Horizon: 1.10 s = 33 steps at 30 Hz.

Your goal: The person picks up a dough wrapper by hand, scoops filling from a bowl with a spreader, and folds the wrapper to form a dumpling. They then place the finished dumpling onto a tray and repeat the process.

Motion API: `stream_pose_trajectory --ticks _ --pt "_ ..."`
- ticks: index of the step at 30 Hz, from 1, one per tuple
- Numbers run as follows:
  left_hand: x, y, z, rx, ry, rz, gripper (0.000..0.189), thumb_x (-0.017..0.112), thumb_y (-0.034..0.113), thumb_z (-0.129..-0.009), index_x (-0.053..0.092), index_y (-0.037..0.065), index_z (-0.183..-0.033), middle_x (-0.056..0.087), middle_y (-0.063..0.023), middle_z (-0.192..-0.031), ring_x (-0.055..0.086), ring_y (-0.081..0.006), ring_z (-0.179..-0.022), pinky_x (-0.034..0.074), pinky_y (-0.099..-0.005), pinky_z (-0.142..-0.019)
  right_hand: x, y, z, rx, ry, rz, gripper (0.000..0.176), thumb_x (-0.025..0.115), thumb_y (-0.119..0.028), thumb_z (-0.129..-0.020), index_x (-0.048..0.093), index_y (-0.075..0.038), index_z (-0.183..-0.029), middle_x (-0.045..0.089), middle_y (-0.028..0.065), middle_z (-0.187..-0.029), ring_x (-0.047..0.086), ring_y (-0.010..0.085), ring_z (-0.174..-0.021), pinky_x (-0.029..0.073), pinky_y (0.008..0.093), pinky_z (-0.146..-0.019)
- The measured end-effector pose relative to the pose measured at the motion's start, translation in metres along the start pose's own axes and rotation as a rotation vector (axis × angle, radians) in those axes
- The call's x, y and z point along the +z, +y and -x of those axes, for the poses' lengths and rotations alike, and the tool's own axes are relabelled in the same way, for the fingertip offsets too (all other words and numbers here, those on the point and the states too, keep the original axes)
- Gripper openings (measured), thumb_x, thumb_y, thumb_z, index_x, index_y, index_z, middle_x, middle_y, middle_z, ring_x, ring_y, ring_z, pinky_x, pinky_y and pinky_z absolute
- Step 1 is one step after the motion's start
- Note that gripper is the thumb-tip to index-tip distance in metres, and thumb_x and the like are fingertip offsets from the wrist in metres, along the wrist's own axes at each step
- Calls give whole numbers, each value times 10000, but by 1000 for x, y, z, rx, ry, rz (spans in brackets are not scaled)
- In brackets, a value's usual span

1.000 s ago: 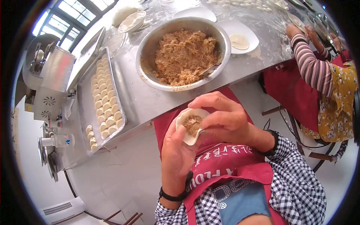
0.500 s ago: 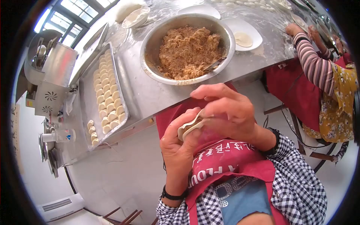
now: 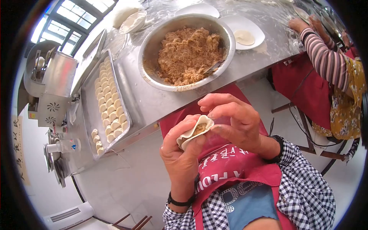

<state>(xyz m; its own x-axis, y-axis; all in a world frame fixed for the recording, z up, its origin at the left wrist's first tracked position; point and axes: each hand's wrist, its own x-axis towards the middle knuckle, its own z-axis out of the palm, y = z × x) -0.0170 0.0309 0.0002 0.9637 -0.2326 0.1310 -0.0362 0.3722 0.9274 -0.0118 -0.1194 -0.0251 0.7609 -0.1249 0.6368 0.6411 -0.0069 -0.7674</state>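
Note:
A round dough wrapper (image 3: 196,131), partly folded with brown filling showing in its middle, lies in my left hand (image 3: 180,147), pinched between thumb and fingers. My right hand (image 3: 235,120) is at the wrapper's right edge, its thumb and fingers apart and curved. Beyond both hands stands a large metal bowl (image 3: 145,71) of brown filling (image 3: 188,51), with a spoon (image 3: 214,66) in its right side. A white plate (image 3: 255,37) bearing a flat dough wrapper (image 3: 244,37) is to the right of the bowl.
On the left, a metal tray (image 3: 89,115) holds rows of dumplings (image 3: 111,103). A bowl of flour (image 3: 133,22) stands at the back. At the right, a person in a striped sleeve (image 3: 326,55) works at the metal table (image 3: 161,100). A metal machine (image 3: 57,84) is farther left.
My right hand's fingers have drawn back from the wrapper, which now opens wider and shows its filling. The bowl, plate and tray have shifted slightly in view.

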Motion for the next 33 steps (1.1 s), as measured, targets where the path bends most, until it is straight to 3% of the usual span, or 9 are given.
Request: stream_pose_trajectory --ticks 2,11,20,28,33 --pt "1 -2 -1 69 -11 -73 312 659 1 -768 557 -14 -1063 583 -157 -1087 570 -200 -991 477 -292 -840 0 0 1 -9 8 5 199 680 -45 -734 592 -16 -910 576 168 -1061 611 230 -915 498 298 -764" --pt "10 -1 -4 14 74 -178 367 669 24 -772 532 -8 -1111 583 -111 -1092 563 -170 -1000 461 -279 -864 2 -5 -2 -81 16 116 269 714 -12 -672 582 -8 -906 576 164 -1044 607 237 -901 514 303 -749" --pt "18 -2 -5 30 71 -188 347 647 30 -797 515 -11 -1116 579 -104 -1081 559 -163 -1002 472 -261 -836 5 -3 -4 -153 73 225 209 713 -29 -665 597 -6 -837 587 151 -1014 587 235 -882 513 299 -714" --pt "17 -5 -5 46 52 -174 321 633 18 -804 514 -11 -1101 581 -108 -1063 565 -159 -976 478 -255 -817 -1 -1 -9 -250 -1 284 169 704 -44 -679 578 -15 -786 588 140 -986 580 236 -854 505 291 -689" --pt "13 -3 -1 12 77 -165 408 662 81 -796 480 -18 -1148 563 -110 -1090 555 -179 -993 456 -282 -871 2 -7 -7 -96 37 124 265 726 -57 -674 578 -12 -890 555 173 -1072 582 232 -892 504 303 -732"
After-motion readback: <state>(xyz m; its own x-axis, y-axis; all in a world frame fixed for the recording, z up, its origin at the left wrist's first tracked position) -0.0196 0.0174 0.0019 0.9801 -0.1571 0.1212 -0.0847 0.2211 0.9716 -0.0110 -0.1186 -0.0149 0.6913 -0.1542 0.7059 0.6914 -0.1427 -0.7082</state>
